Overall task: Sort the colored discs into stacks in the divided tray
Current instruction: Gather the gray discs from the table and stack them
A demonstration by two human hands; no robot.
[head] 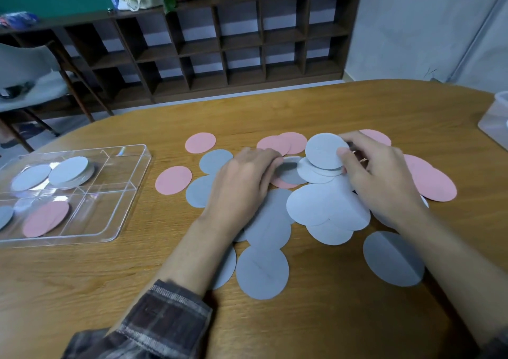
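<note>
On the wooden surface (357, 105) I see my right hand (382, 182) pinching a pale grey disc (325, 151); my left hand (242, 182) rests loose-fingered on the pile (327, 204).

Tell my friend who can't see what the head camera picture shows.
The right hand pinches a pale grey disc above a pile of grey and pink discs on a wooden table, while the left hand rests on the pile. To the left, a clear divided tray holds grey discs and pink discs in separate compartments.

Pink discs (200, 142) and grey discs (262, 272) on a tan wood-grain table (357, 105); dark plaid sleeve (165, 317).
</note>
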